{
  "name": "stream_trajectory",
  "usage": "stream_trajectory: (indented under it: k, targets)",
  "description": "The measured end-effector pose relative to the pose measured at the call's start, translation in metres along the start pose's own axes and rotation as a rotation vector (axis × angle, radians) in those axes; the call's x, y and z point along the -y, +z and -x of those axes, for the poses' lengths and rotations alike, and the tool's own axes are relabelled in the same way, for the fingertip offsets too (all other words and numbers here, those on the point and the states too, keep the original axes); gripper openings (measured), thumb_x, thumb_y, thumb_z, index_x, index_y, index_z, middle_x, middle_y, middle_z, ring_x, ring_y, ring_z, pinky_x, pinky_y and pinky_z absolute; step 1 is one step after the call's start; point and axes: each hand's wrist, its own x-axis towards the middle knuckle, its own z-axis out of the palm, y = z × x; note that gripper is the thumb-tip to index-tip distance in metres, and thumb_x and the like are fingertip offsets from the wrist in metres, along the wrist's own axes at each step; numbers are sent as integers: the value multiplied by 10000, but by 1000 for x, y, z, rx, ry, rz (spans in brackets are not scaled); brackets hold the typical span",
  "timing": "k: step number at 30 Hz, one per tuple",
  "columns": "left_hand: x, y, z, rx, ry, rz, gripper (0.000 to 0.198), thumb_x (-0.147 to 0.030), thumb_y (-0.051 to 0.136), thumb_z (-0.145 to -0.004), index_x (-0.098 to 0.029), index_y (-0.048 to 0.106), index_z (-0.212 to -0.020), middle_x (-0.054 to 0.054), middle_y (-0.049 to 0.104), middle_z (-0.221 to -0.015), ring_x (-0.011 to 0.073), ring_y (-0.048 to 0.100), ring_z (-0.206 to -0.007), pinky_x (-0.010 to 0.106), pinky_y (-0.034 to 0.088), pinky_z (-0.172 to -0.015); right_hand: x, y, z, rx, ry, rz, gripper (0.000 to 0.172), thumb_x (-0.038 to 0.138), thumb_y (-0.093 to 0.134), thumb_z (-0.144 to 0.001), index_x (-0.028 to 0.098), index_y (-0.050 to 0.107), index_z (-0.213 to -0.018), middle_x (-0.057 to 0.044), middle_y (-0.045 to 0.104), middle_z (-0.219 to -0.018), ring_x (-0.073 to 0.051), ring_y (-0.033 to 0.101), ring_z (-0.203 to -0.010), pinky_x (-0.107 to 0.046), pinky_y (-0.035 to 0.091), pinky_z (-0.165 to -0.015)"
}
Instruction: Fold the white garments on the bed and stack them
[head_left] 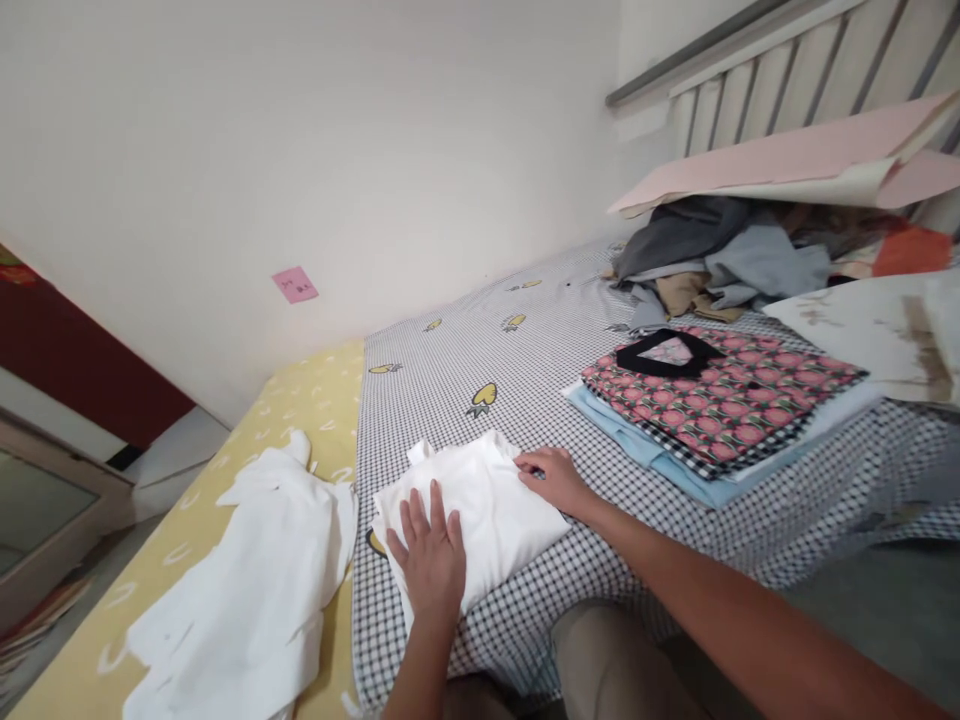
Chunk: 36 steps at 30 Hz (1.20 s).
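Observation:
A folded white garment (491,510) lies on the checked part of the bed cover, in front of me. My left hand (431,555) rests flat on its left side, fingers spread. At the garment's upper right edge is my right hand (551,480), with curled fingers closed on the cloth there. A small white strip of fabric sticks out at the garment's far edge. Left of it, a second white garment (255,580) lies loose and crumpled on the yellow cloth.
To the right sits a stack of folded clothes (735,400), pink-patterned on top and light blue below. Behind it are a heap of grey and brown clothes (697,250) and a large pink sheet (780,165). A white wall (420,150) with a pink note (295,285) bounds the bed (420,400).

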Motion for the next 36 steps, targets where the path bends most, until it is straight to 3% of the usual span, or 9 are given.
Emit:
stream_trajectory:
  k: [4, 7, 14, 17, 21, 25, 28, 32, 36]
  targets:
    - [1, 3, 0, -18, 10, 4, 557, -435, 324, -1038, -317, 317, -1583, 123, 353, -1661, 317, 303, -1545, 673, 212, -1224, -5, 0, -1, -19, 24, -83, 561, 214, 553, -836, 252, 590, -1395, 57, 689, -687, -175, 628, -740, -357, 416, -919]
    - [3, 7, 0, 24, 15, -4, 562, -433, 339, -1035, -318, 310, -1585, 146, 410, -1627, 320, 343, -1527, 670, 254, -1209, -4, 0, -1, -20, 64, -102, 703, 166, 489, -805, 203, 467, -1507, 95, 600, -573, -168, 577, -631, -336, 439, -879]
    - [5, 13, 0, 23, 21, 2, 558, -445, 380, -1025, -342, 339, -1572, 144, 443, -1608, 320, 383, -1505, 665, 264, -1208, 3, 1, 2, 31, 72, 68, 663, 128, 452, -787, 163, 545, -1442, 75, 563, -547, -170, 543, -605, -356, 415, -926]
    - [4, 13, 1, 12, 13, 3, 553, -433, 409, -1017, -350, 360, -1562, 141, 463, -1594, 324, 399, -1496, 661, 276, -1207, 1, -1, 1, 23, 115, 69, 587, 148, 433, -817, 182, 609, -1375, 45, 593, -581, -185, 571, -634, -327, 449, -841]
    - [2, 15, 3, 4, 9, -12, 552, -411, 449, -1007, -350, 375, -1550, 155, 481, -1577, 343, 425, -1477, 679, 299, -1192, 20, -9, -18, -79, 285, 130, 493, 153, 402, -852, 210, 687, -1251, -61, 738, -892, -229, 653, -844, -350, 478, -807]
    - [1, 18, 6, -58, 22, -17, 554, -385, 457, -1006, -353, 363, -1551, 154, 506, -1559, 338, 455, -1458, 681, 299, -1194, 67, -2, -32, -277, -1, 313, 478, 211, 395, -944, 240, 628, -1361, -124, 605, -1407, -290, 539, -1278, -496, 387, -1077]
    - [1, 20, 8, -89, 24, -10, 553, -383, 460, -1008, -358, 359, -1551, 147, 511, -1556, 339, 462, -1452, 682, 308, -1191, 82, 21, -24, -119, -176, 452, 502, 374, 331, -1029, 313, 522, -1489, -77, 445, -1596, -300, 376, -1460, -569, 253, -1192]
    - [0, 19, 10, -96, 7, 17, 538, -410, 437, -1018, -360, 370, -1549, 131, 515, -1557, 327, 451, -1462, 650, 326, -1198, 64, 50, -10, 265, 79, 602, 567, 509, 247, -1040, 376, 401, -1569, 5, 318, -1683, -321, 217, -1554, -662, 185, -1203]
    - [-2, 18, 9, -80, -26, 42, 541, -422, 419, -1023, -335, 371, -1555, 129, 515, -1557, 325, 439, -1471, 639, 319, -1209, 54, 52, -10, 346, 145, 636, 592, 530, 184, -1049, 382, 296, -1612, 46, 213, -1714, -278, 131, -1585, -637, 142, -1231]
